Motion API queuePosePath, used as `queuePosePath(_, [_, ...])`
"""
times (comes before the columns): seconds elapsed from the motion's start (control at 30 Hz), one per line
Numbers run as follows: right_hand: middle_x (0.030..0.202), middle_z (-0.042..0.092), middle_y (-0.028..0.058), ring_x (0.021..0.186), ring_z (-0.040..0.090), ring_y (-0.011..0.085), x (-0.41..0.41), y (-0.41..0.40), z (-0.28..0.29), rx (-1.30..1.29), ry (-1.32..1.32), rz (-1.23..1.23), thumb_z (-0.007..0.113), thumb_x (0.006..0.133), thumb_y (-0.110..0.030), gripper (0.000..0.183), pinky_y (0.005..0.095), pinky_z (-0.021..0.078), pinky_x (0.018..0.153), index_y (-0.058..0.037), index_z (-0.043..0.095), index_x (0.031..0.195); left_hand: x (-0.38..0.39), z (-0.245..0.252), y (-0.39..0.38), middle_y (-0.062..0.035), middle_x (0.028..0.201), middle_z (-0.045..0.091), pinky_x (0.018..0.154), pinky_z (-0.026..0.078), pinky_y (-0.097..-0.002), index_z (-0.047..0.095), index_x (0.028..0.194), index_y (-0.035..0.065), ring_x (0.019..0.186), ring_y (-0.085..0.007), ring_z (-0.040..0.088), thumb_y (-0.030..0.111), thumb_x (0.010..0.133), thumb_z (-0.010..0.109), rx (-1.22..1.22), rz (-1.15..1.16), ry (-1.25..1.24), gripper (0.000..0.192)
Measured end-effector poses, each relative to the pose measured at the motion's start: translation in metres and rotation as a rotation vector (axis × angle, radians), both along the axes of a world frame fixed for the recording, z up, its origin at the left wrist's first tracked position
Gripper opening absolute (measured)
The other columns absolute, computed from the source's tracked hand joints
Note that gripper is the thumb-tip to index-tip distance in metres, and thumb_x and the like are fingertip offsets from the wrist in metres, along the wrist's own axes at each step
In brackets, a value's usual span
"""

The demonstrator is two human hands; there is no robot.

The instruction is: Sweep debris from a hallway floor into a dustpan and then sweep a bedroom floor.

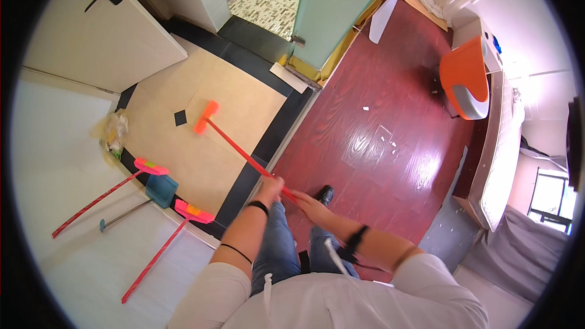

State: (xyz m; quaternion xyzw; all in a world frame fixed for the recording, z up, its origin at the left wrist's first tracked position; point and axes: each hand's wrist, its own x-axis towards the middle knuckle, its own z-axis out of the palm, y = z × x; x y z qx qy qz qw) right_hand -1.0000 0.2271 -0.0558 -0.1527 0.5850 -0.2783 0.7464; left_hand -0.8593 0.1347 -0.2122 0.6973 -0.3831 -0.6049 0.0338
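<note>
Both hands grip the red pole [242,151] of a long-handled floor brush. My left hand [271,188] is wrapped around it nearer the brush end, above my left leg. My right hand [308,206] holds the upper end, just to the right of the left one. An orange bristled brush head [206,117] is over the beige tile floor [228,82], left of the dark tile border; it looks slightly blurred. Whether it touches the tile, I cannot tell.
Two pink brooms [151,167] [194,211] and a blue dustpan [162,190] lean at the left wall, near a plastic bag [114,132]. White scraps [384,139] dot the red wood floor [329,146]. An orange chair [464,77], mattress [498,155], white door [100,32] and glass door [340,4] surround me.
</note>
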Motion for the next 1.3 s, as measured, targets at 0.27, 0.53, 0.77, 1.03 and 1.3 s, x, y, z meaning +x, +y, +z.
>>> queuePosePath(0.27, [0.068,0.048,-0.0012,0.054,0.045,0.0084,-0.072,0.161,0.145,0.454,-0.078,-0.189,0.044,0.096,-0.026,0.046,0.0235,0.0359,0.046,-0.0169,0.034,0.141,-0.079,0.099,0.167,-0.0135,0.072,0.061,0.044,0.052,-0.0317,0.059,0.085,-0.0019,0.051,-0.0195,0.061,0.031,0.080,0.055,0.448,-0.221,0.175,0.033])
queuePosePath(0.53, [0.069,0.047,0.0035,0.046,0.042,0.0099,-0.067,0.084,0.076,0.181,-0.496,-0.256,0.045,0.094,-0.015,0.056,0.0220,0.0318,0.042,-0.0199,0.023,0.145,-0.063,0.056,0.087,-0.0097,0.062,0.055,0.038,0.049,-0.0337,0.054,0.082,-0.0022,0.046,-0.0187,0.054,0.026,0.083,0.051,0.276,0.135,0.152,0.029])
queuePosePath(0.77, [0.068,0.043,-0.0011,0.049,0.036,0.0068,-0.101,0.119,0.056,0.434,-0.570,-0.396,0.049,0.094,-0.015,0.051,0.0190,0.0277,0.042,-0.0289,0.034,0.140,-0.095,0.048,0.103,-0.0142,0.079,0.060,0.051,0.057,-0.0382,0.056,0.098,-0.0033,0.061,-0.0245,0.062,0.035,0.084,0.050,0.372,-0.178,-0.037,0.042])
queuePosePath(1.03, [0.070,0.044,0.0004,0.046,0.036,0.0056,-0.175,0.236,0.173,0.557,-0.410,-0.489,0.049,0.094,-0.014,0.056,0.0191,0.0271,0.039,-0.0221,0.027,0.145,-0.176,0.103,0.249,-0.0084,0.064,0.053,0.045,0.050,-0.0337,0.054,0.081,0.0000,0.048,-0.0191,0.053,0.038,0.084,0.050,0.588,-0.206,0.430,0.039])
queuePosePath(1.3, [0.068,0.042,-0.0010,0.046,0.035,0.0058,-0.164,0.178,0.136,0.438,-0.373,-0.193,0.049,0.094,-0.015,0.059,0.0194,0.0279,0.039,-0.0274,0.023,0.145,-0.152,0.077,0.206,-0.0025,0.061,0.049,0.041,0.044,-0.0274,0.055,0.086,0.0068,0.045,-0.0120,0.046,0.028,0.084,0.048,0.291,0.001,0.253,0.022])
